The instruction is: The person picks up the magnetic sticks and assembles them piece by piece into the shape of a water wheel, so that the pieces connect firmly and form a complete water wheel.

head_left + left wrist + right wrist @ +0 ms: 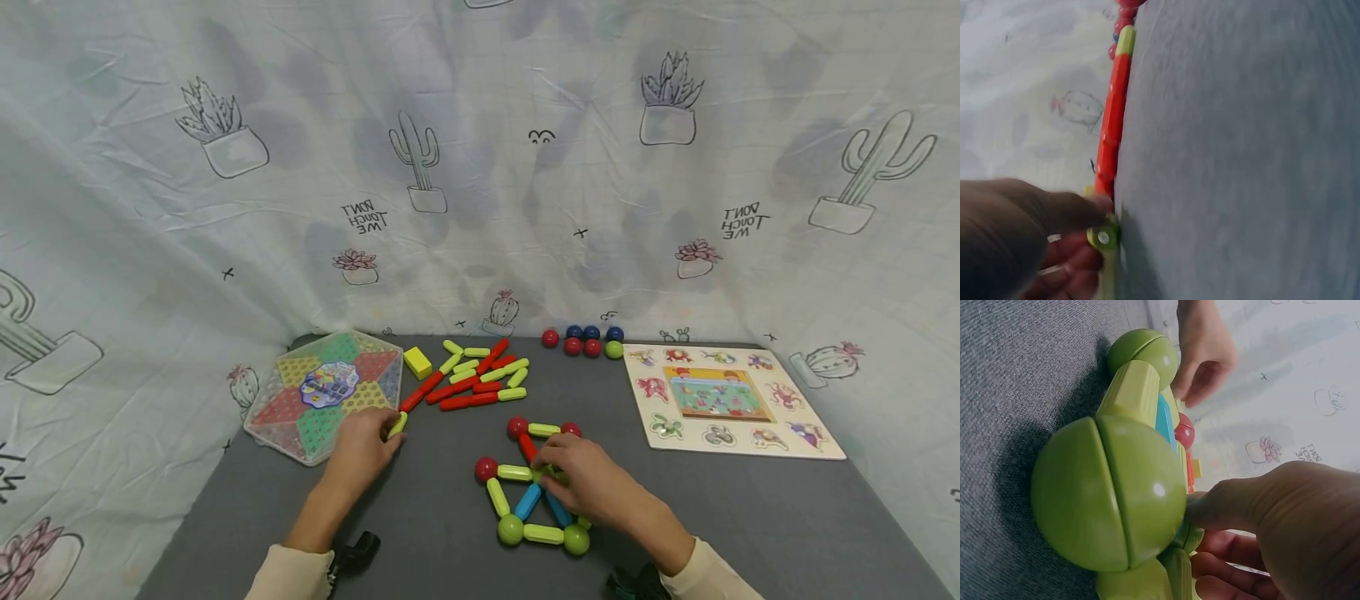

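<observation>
My left hand pinches a yellow-green magnetic rod beside the hexagonal case; in the left wrist view its round end shows below the thumb. At centre right lies a frame of magnetic rods and balls: green balls at the near corners, red balls farther off, blue rods inside. My right hand is over the frame's right side. Its thumb and fingers grip round a green ball in the right wrist view, partly hidden behind a larger-looking green ball.
Loose red and yellow-green rods lie in the middle back, near a yellow block. The patterned case is at left. Several red, blue and green balls sit by the backdrop, left of an animal puzzle board.
</observation>
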`<action>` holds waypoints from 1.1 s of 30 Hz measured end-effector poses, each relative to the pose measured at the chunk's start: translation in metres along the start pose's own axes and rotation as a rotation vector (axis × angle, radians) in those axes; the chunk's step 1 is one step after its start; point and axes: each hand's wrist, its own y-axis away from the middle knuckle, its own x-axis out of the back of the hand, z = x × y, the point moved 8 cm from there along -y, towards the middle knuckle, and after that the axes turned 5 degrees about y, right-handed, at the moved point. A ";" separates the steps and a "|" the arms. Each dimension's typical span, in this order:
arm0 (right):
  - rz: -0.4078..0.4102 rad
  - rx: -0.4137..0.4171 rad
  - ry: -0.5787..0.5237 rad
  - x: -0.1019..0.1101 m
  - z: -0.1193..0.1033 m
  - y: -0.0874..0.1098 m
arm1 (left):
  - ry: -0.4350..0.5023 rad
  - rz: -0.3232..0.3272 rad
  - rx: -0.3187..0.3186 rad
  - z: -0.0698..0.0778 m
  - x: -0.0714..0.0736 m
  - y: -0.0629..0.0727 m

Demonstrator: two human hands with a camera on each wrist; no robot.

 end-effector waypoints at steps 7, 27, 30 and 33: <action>0.003 -0.003 -0.002 0.001 -0.001 0.000 | -0.004 -0.132 0.050 0.015 -0.009 -0.001; -0.010 -0.008 -0.033 -0.004 -0.002 -0.001 | 0.597 -0.299 0.152 0.083 -0.090 -0.003; -0.012 -0.013 -0.039 -0.003 -0.001 0.000 | 0.557 -0.333 0.134 0.088 -0.093 -0.004; -0.014 -0.014 -0.042 -0.003 -0.002 0.000 | 0.515 -0.365 0.119 0.093 -0.097 -0.005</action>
